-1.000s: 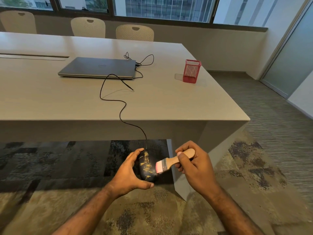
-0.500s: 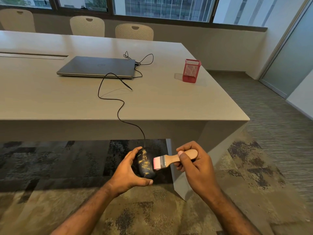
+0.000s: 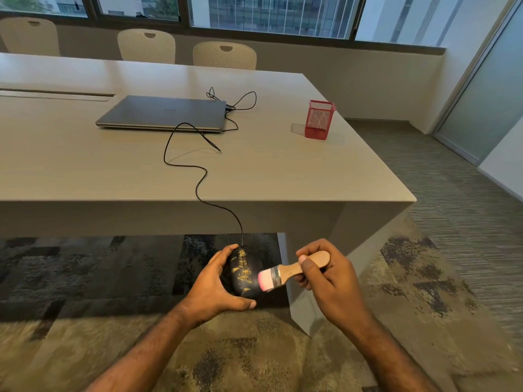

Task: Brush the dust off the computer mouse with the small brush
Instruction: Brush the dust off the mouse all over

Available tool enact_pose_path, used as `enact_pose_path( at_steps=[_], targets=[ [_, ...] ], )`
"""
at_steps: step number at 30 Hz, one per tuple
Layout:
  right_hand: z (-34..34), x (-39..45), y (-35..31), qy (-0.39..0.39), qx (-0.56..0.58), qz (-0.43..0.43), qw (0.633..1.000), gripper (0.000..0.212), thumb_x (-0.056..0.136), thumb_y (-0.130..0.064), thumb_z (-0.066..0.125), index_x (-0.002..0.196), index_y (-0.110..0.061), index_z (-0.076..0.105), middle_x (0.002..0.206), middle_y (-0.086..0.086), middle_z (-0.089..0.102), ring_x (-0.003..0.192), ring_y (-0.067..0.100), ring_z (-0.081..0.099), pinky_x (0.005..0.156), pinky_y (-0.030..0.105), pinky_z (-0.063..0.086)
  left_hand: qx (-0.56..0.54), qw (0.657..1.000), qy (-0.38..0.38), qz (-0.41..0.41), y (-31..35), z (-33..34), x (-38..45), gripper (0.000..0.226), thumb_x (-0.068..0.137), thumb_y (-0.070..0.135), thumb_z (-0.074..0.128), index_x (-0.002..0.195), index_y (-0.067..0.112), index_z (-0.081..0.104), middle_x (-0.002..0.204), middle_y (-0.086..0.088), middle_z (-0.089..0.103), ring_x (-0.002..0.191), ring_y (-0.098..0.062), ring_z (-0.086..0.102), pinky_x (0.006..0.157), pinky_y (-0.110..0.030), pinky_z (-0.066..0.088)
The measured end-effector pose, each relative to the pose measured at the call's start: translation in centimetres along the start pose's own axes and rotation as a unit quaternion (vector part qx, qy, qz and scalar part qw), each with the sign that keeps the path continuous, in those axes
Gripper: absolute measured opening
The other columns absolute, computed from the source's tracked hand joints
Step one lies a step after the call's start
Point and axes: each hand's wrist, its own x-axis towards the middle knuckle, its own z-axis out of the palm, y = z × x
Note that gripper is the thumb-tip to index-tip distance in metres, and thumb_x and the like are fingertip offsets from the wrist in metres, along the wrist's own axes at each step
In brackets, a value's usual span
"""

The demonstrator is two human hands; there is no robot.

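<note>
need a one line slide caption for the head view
Left hand grips a dusty black wired mouse while right hand holds a pink-bristled wooden brush to it.

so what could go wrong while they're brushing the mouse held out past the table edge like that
The mouse, flecked with yellowish dust, is gripped by the left hand in mid-air, so brushed-off dust will likely drop onto the carpet.

Its cable trails over the table edge to the closed laptop; pulling the mouse further away could tug the plug or drag the laptop.

The right hand pinches the small brush by its handle only, so a hard stroke could twist it loose.
</note>
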Motion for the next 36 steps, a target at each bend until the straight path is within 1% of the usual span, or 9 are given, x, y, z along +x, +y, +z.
enact_pose_path(
  at_steps=[3,6,8,13,18,22,29,33,36],
  targets=[
    [-0.2,0.3,-0.2,0.015,0.002,-0.016,1.000,0.011,0.097,-0.016,0.058,0.094,-0.024,0.065,0.076,0.005,0.071,0.066,0.013,0.068,0.058,0.024,0.053,0.002,1.000,-0.001,0.003,0.0,0.1,-0.1,0.127,0.039,0.028,0.100,0.149,0.028,0.038,0.143,0.011,0.047,0.130,-0.006,0.054,0.107,-0.027,0.049],
    [-0.1,0.3,-0.6,-0.044,0.058,0.010,0.997,0.011,0.095,-0.014,0.057,0.093,-0.020,0.067,0.075,0.006,0.070,0.064,0.013,0.067,0.056,0.022,0.053,0.004,1.000,-0.003,0.004,0.0,0.2,-0.2,0.126,0.040,0.026,0.099,0.149,0.029,0.037,0.142,0.012,0.047,0.128,-0.006,0.055,0.106,-0.027,0.050],
    [0.0,0.4,-0.6,-0.079,0.044,0.025,0.996,0.011,0.097,-0.012,0.057,0.093,-0.017,0.066,0.074,0.006,0.069,0.064,0.013,0.066,0.056,0.022,0.052,0.008,1.000,-0.005,0.007,0.0,0.3,-0.3,0.124,0.041,0.024,0.099,0.149,0.030,0.038,0.141,0.012,0.047,0.127,-0.006,0.055,0.106,-0.027,0.050],
    [-0.3,1.3,-0.5,-0.010,-0.020,0.003,1.000,0.008,0.098,-0.013,0.057,0.096,-0.018,0.063,0.076,0.006,0.069,0.067,0.013,0.067,0.058,0.023,0.053,0.020,1.000,-0.008,0.011,-0.1,0.3,-0.6,0.122,0.042,0.023,0.099,0.147,0.033,0.038,0.140,0.013,0.047,0.127,-0.005,0.054,0.106,-0.033,0.052],
    [-0.5,2.3,-0.8,0.023,0.036,0.019,0.999,0.009,0.098,-0.017,0.056,0.100,-0.018,0.064,0.078,0.014,0.070,0.064,0.020,0.066,0.055,0.027,0.054,0.037,0.999,-0.016,0.023,-0.2,0.6,-1.0,0.121,0.041,0.024,0.100,0.145,0.038,0.039,0.139,0.017,0.047,0.130,-0.004,0.052,0.109,-0.031,0.049],
    [0.1,2.6,0.2,0.047,0.086,0.098,0.990,0.018,0.100,-0.017,0.054,0.108,-0.023,0.069,0.083,0.018,0.069,0.060,0.023,0.064,0.050,0.027,0.053,0.032,0.999,-0.029,0.029,0.0,0.9,-1.2,0.119,0.041,0.022,0.100,0.141,0.042,0.039,0.139,0.017,0.046,0.131,-0.003,0.051,0.110,-0.031,0.049],
    [2.0,2.3,3.4,0.026,0.168,0.319,0.933,0.019,0.103,-0.014,0.048,0.100,-0.008,0.065,0.073,0.014,0.065,0.056,0.028,0.065,0.047,0.030,0.053,0.036,0.997,-0.053,0.040,0.7,0.8,-1.5,0.117,0.043,0.020,0.100,0.141,0.042,0.040,0.137,0.022,0.045,0.131,0.000,0.050,0.107,-0.023,0.049],
    [3.3,2.3,3.7,-0.017,0.181,0.352,0.918,0.021,0.103,-0.014,0.047,0.098,-0.005,0.065,0.068,0.014,0.066,0.052,0.025,0.064,0.046,0.030,0.051,0.039,0.995,-0.081,0.044,1.4,0.7,-1.6,0.120,0.045,0.021,0.099,0.147,0.036,0.037,0.143,0.017,0.043,0.134,0.000,0.048,0.111,-0.027,0.046],
    [4.0,2.3,3.6,-0.038,0.171,0.355,0.918,0.024,0.103,-0.018,0.048,0.099,-0.008,0.069,0.071,0.010,0.070,0.053,0.022,0.064,0.047,0.032,0.052,0.042,0.993,-0.104,0.041,1.7,0.6,-1.7,0.122,0.047,0.021,0.099,0.149,0.036,0.035,0.142,0.026,0.042,0.136,0.002,0.045,0.114,-0.026,0.042]
  ],
)
